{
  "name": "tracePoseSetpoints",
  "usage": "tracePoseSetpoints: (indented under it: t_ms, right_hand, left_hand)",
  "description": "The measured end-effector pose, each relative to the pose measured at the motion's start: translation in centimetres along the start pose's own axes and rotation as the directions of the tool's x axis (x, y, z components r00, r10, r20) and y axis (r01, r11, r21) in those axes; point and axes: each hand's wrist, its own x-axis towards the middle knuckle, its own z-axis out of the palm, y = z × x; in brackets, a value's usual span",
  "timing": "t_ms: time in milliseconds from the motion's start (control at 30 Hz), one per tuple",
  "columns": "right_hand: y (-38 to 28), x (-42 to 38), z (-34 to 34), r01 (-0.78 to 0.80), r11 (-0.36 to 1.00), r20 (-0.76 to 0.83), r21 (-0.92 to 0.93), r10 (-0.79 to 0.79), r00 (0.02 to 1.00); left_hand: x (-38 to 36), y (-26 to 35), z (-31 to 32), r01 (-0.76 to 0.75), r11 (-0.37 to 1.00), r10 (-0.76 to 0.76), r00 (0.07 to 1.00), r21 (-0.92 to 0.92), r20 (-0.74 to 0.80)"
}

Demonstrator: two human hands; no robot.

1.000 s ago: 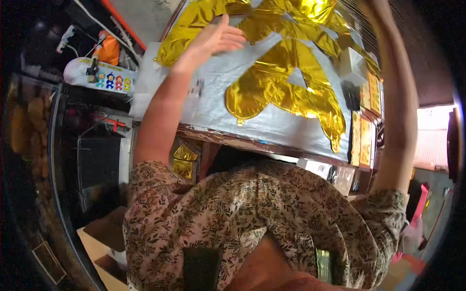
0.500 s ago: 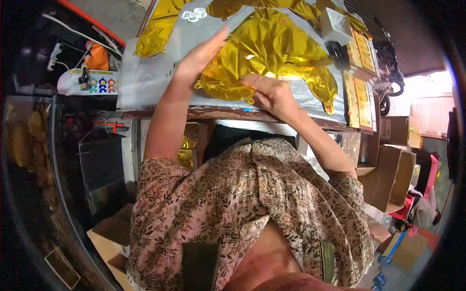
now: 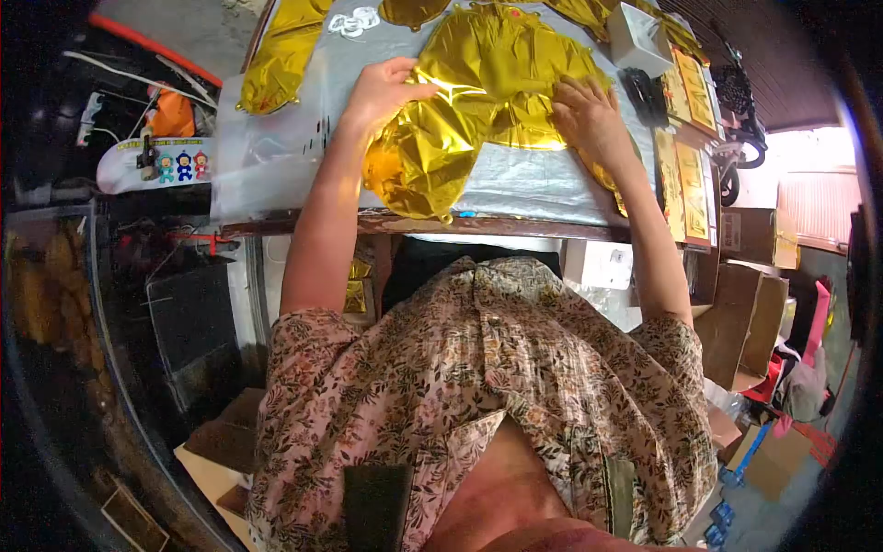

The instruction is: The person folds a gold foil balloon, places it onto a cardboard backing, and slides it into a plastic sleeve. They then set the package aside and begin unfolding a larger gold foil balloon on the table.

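A shiny gold foil balloon (image 3: 497, 64) lies partly spread on the grey-covered table (image 3: 543, 189), with one leg-like part pointing to the front edge and another to the right. My left hand (image 3: 382, 92) rests at the balloon's left edge, thumb and fingers apart. On the right part of the foil, my right hand (image 3: 589, 115) lies with its fingers spread. Another gold foil piece (image 3: 276, 78) is at the table's left side. More gold foil (image 3: 414, 9) shows at the far edge.
White rings (image 3: 354, 21) lie at the back left. A white box (image 3: 636, 39), a black object (image 3: 641, 95) and yellow packets (image 3: 692, 92) stand along the right side. Cardboard boxes (image 3: 750, 322) are on the right; a white board with cartoon figures (image 3: 156, 166) is on the left.
My right hand has let go of the front edge and moved right and away from me. My left hand has moved slightly, its thumb now apart. The balloon's left part now points toward me.
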Motion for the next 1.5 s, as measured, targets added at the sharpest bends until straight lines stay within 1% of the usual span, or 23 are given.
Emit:
tracePoseSetpoints:
  t_ms: [67, 133, 200, 267, 333, 400, 500, 533, 600, 700, 733, 833, 867, 967, 1000, 1067, 1133, 1200, 1233, 1333, 1400, 1433, 1500]
  right_hand:
    - [-0.3, -1.2, -0.1, -0.038, 0.998, -0.051, 0.041, 0.040, 0.998]
    - [-0.2, -1.8, -0.1, 0.046, 0.994, -0.020, -0.096, -0.048, 0.999]
    - [-0.4, -2.1, -0.4, 0.081, 0.996, -0.112, -0.045, -0.086, 0.990]
    - [-0.3, -1.9, -1.0, -0.006, 0.987, -0.180, 0.158, 0.035, 0.983]
    - [-0.3, -0.5, -1.7, -0.078, 0.984, -0.240, 0.159, 0.115, 0.964]
    - [0.6, 1.2, -1.6, -0.148, 0.970, -0.309, 0.195, 0.204, 0.929]
    - [2.5, 1.9, 2.2, -0.337, 0.938, -0.198, 0.084, 0.347, 0.917]
    - [2.1, 1.9, 2.0, -0.299, 0.953, -0.196, 0.050, 0.303, 0.933]
    - [1.8, 1.5, 2.9, -0.229, 0.973, -0.271, 0.030, 0.229, 0.935]
    - [1.9, 1.1, 3.0, -0.218, 0.970, -0.283, 0.104, 0.239, 0.929]
    - [2.0, 0.9, 3.3, -0.246, 0.961, -0.270, 0.124, 0.271, 0.924]
    - [2.3, 0.7, 3.8, -0.294, 0.942, -0.223, 0.164, 0.326, 0.919]
    - [2.4, 0.8, 3.9, -0.294, 0.941, -0.225, 0.165, 0.326, 0.918]
    - [2.4, 0.5, 3.9, -0.280, 0.938, -0.226, 0.203, 0.323, 0.919]
    - [2.4, 0.6, 3.7, -0.287, 0.939, -0.216, 0.187, 0.325, 0.921]
    - [2.2, 0.7, 3.1, -0.297, 0.939, -0.204, 0.172, 0.329, 0.922]
    - [1.9, 1.1, 0.9, -0.307, 0.913, -0.080, 0.270, 0.339, 0.937]
    - [2.7, 1.6, -0.4, -0.287, 0.893, -0.058, 0.346, 0.326, 0.944]
    - [3.2, 1.8, -1.1, -0.269, 0.866, -0.035, 0.421, 0.312, 0.950]
    - [4.6, 3.0, -2.7, -0.402, 0.697, 0.114, 0.593, 0.422, 0.900]
    - [6.2, 3.7, -2.6, -0.216, 0.788, -0.065, 0.576, 0.307, 0.949]
    - [7.5, 4.6, -2.0, -0.186, 0.783, -0.056, 0.593, 0.271, 0.961]
    - [7.7, 5.9, -3.0, -0.027, 0.736, -0.119, 0.676, 0.145, 0.982]
  left_hand:
    - [-0.2, -0.5, -0.8, -0.007, 1.000, 0.008, 1.000, 0.026, -0.015]
    - [-0.7, -0.3, -0.7, 0.017, 0.999, -0.016, 0.999, 0.045, -0.028]
    - [-1.4, 0.0, -0.3, 0.004, 1.000, -0.004, 1.000, 0.010, 0.010]
    - [-1.3, -0.1, -0.1, -0.012, 1.000, 0.014, 0.998, -0.022, 0.055]
    - [-0.8, -0.9, -0.3, -0.045, 0.970, 0.041, 0.999, 0.240, 0.020]
    - [-0.3, -0.2, -0.1, -0.065, 0.953, 0.067, 0.998, 0.295, 0.004]
    - [0.4, 2.8, 0.8, -0.051, 0.907, 0.021, 0.997, 0.419, 0.075]
    - [1.3, 2.5, 0.8, -0.068, 0.902, 0.043, 0.997, 0.426, 0.068]
    - [3.2, 2.7, 0.5, 0.113, 0.895, -0.138, 0.990, 0.431, 0.029]
    - [3.4, 4.0, 1.1, -0.063, 0.875, -0.006, 0.990, 0.480, 0.142]
    - [3.2, 5.9, 1.4, 0.019, 0.828, -0.124, 0.981, 0.561, 0.150]
    - [4.4, 7.1, 2.8, 0.099, 0.865, -0.132, 0.991, 0.492, 0.034]
    - [4.2, 7.3, 3.5, 0.128, 0.949, -0.149, 0.987, 0.287, 0.054]
    - [6.0, 6.0, 4.3, 0.201, 0.965, -0.204, 0.979, 0.167, 0.000]
    - [6.5, 6.4, 3.9, 0.290, 0.933, -0.296, 0.955, 0.213, -0.006]
    - [7.8, 5.8, 4.0, 0.305, 0.909, -0.317, 0.948, 0.284, -0.005]
    - [9.2, 3.8, 4.1, 0.322, 0.878, -0.342, 0.940, 0.355, -0.007]
    - [10.1, 1.3, 4.5, 0.055, 0.969, -0.067, 0.997, 0.241, 0.041]
    - [9.1, 3.0, 4.5, 0.024, 0.915, -0.063, 0.994, 0.404, 0.084]
    - [7.9, 3.5, 4.8, -0.126, 0.864, 0.123, 0.992, 0.488, 0.037]
    - [7.9, 3.0, 4.7, -0.376, 0.755, 0.361, 0.922, 0.537, 0.138]
    - [6.9, 5.5, 5.0, -0.170, 0.763, 0.075, 0.982, 0.624, 0.175]
    - [7.0, 4.3, 4.9, -0.461, 0.715, 0.381, 0.888, 0.526, 0.259]
